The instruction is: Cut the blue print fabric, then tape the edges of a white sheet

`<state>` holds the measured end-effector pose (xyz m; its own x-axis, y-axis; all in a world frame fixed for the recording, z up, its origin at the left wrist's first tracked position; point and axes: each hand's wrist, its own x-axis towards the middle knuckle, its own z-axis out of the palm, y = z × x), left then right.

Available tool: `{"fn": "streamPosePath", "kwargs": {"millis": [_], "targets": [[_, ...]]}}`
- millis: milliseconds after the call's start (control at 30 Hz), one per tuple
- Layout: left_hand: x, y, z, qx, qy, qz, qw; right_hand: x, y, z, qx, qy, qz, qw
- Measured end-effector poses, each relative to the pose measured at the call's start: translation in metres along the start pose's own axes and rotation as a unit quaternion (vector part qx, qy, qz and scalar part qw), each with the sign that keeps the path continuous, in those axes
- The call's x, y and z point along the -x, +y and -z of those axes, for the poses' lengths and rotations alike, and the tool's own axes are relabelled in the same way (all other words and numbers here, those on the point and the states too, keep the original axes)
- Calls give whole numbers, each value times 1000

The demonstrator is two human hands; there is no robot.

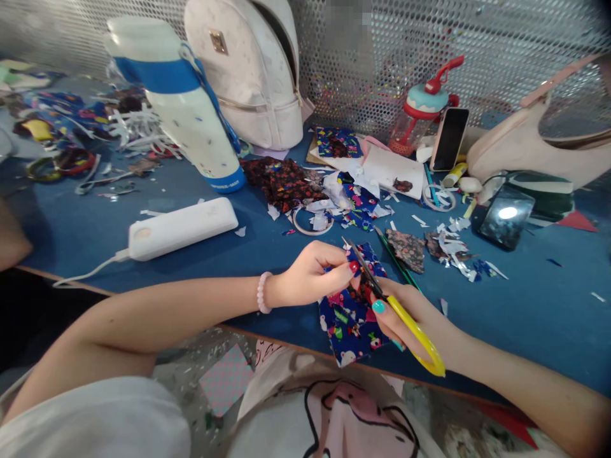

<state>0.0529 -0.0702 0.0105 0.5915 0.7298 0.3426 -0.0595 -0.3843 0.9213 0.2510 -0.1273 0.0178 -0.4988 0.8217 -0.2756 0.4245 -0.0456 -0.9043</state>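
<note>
Item in hand: a piece of patterned fabric, dark blue with small bright figures, lying at the near edge of the tabletop and hanging slightly over it. My left hand is closed on the upper part of the fabric, fingertips pinched on the cloth just beside the blades. My right hand is closed round the yellow handles of the scissors, whose blades point up and away from me and meet the fabric close to the left fingertips; I cannot tell how far the blades are parted. To cut well here, I judge the cloth should be kept taut between pinch and blade, with the left fingertips held clear of the cutting line and the strokes kept short. Relative to the grips: the fabric sits between both hands, under the blades, its larger part below them towards my body. Also on the tabletop: a white power bank with a cable towards the left edge; a white and blue bottle and a white backpack along the far edge; a red-lidded cup and an upright phone towards the far right; fabric scraps and paper trimmings near the middle.
</note>
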Motion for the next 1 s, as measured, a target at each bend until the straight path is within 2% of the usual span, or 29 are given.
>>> {"fn": "streamPosePath", "kwargs": {"millis": [333, 600, 800, 1000], "targets": [[-1, -4, 0, 39, 0, 2, 999, -4, 9, 1, -23, -1, 13, 1000], [-1, -6, 1, 63, -8, 16, 998, -4, 3, -2, -68, -2, -35, 997], [0, -3, 2, 90, -27, 36, 995, -3, 0, -2, -53, 7, 3, 999], [1, -2, 1, 63, -17, 48, 997, -2, 5, 0, -2, 24, 47, 999]]}}
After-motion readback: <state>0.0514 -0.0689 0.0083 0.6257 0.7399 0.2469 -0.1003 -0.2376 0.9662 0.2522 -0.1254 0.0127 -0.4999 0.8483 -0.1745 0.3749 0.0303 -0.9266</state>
